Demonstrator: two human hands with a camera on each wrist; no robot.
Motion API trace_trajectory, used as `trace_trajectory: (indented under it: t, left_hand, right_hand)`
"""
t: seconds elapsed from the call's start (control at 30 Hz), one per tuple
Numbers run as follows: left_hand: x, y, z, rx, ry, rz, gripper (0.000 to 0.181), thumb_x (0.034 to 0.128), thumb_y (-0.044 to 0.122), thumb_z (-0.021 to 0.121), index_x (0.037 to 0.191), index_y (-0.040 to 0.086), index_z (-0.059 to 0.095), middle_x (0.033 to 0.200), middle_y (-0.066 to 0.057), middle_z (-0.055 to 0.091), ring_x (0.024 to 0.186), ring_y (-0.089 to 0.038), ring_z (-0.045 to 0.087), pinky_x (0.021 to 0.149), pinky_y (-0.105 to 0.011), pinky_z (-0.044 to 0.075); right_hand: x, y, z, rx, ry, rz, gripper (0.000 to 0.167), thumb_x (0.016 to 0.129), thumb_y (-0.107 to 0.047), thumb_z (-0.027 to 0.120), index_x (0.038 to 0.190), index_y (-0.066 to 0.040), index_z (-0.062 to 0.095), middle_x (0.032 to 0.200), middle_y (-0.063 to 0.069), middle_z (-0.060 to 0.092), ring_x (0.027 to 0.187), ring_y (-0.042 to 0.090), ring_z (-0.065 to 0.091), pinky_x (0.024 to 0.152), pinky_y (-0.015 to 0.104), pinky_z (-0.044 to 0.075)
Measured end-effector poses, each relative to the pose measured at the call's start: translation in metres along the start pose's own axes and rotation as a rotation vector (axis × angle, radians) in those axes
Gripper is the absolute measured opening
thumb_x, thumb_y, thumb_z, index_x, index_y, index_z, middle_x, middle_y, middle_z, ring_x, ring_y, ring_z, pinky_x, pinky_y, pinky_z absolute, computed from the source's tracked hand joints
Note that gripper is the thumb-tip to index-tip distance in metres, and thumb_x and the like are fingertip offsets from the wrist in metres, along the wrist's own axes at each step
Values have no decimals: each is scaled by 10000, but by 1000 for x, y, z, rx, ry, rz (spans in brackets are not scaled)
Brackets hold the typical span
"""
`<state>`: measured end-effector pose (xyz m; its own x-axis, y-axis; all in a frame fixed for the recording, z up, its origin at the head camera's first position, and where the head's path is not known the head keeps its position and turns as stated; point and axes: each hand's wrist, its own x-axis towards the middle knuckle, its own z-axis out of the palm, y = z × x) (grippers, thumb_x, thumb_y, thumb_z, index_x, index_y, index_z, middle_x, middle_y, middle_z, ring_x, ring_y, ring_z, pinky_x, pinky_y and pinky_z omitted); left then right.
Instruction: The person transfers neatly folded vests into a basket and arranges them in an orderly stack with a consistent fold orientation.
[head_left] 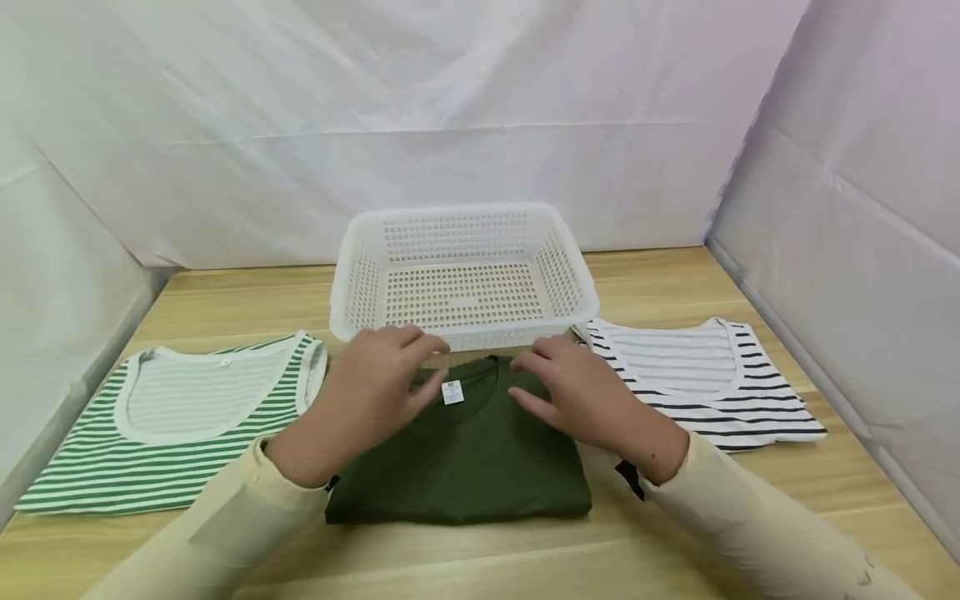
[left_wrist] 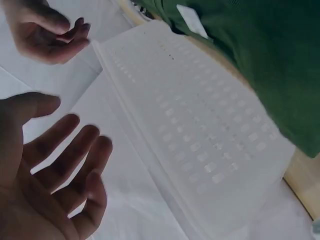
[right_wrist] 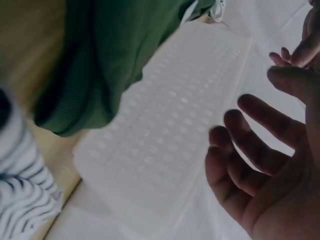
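Observation:
A folded dark green shirt (head_left: 465, 467) with a white neck label lies at the middle of the table. Above its upper left part is my left hand (head_left: 382, 379), fingers relaxed and holding nothing. My right hand (head_left: 577, 387) hovers over its upper right part, fingers loosely bent with nothing between them. Just beyond both hands stands a white perforated basket (head_left: 465, 333), with nothing in it. Both wrist views show the basket's side wall (left_wrist: 200, 130) (right_wrist: 150, 135) between the green shirt (left_wrist: 280, 60) (right_wrist: 105, 55) and the spread fingers.
A green-and-white striped garment (head_left: 150, 467) lies folded on the left of the wooden table (head_left: 450, 567). On the right is a folded black-and-white striped garment (head_left: 720, 417), near the basket's front right corner. White cloth walls (head_left: 450, 100) enclose the back and sides.

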<state>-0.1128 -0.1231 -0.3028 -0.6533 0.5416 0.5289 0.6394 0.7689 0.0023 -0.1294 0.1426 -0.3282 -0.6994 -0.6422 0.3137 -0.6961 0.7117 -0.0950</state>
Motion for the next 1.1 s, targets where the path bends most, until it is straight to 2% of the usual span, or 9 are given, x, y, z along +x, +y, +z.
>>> trace_trajectory:
  t: [0.1,0.23,0.33,0.47,0.57,0.67,0.77,0.93,1.1]
  left_hand:
    - [-11,1,2,-28,-146,-9,265,821,255,812,1050,151,727,923,9,707,794,-190,675,637,-357,534]
    - [-25,-6,8,-44,-348,-76,382,815,299,832,1142,150,703,1052,-17,699,914,-216,684,737,-384,560]
    - [-33,-13,12,-53,-434,-116,421,827,297,822,1189,130,687,1124,-46,678,986,-246,674,818,-424,550]
    - [-42,-26,17,-40,-496,-148,431,868,303,781,1237,115,662,1176,-89,650,986,-274,671,795,-437,552]
    - [-47,-34,20,-15,-529,-182,465,888,318,758,1282,102,637,1253,-129,630,1057,-314,660,792,-469,556]
    - [-49,-40,24,-2,-541,-208,511,885,323,759,1311,80,617,1297,-153,616,1146,-351,623,843,-512,542]
    - [-52,-45,27,-13,-553,-228,576,872,339,772,1351,77,585,1310,-152,615,1143,-366,622,875,-529,531]
    - [-52,-53,28,-69,-594,-261,666,867,349,777,1419,74,525,1345,-163,609,1135,-382,635,896,-535,525]
    - [-47,-57,28,-96,-632,-277,689,877,343,769,1441,55,499,1366,-184,596,1186,-388,613,951,-532,507]
  right_hand:
    - [-5,3,7,4,-121,59,313,903,-360,742,1112,-130,706,1040,28,647,924,184,626,735,357,539]
    - [-5,13,19,10,-260,145,426,905,-427,724,1206,-130,671,1145,59,627,1023,218,610,782,389,539]
    - [-4,21,26,-7,-321,189,539,889,-480,723,1281,-119,637,1201,94,613,1073,254,601,824,425,541]
    - [-2,28,33,-13,-366,223,656,865,-510,736,1358,-102,589,1244,132,597,1119,296,590,848,465,542]
    - [0,29,35,1,-383,234,712,855,-510,747,1410,-112,548,1294,162,578,1176,331,572,854,493,539]
    - [2,30,35,28,-393,243,755,846,-503,758,1450,-125,509,1353,193,551,1231,360,549,880,514,528]
    - [1,31,36,64,-418,247,798,847,-480,767,1493,-127,458,1410,228,505,1262,379,531,916,529,512]
    - [2,34,36,114,-479,249,822,860,-448,766,1520,-107,415,1386,255,489,1230,374,542,953,523,493]
    - [4,38,35,143,-495,244,819,867,-432,765,1512,-65,417,1412,282,464,1244,392,541,987,526,482]
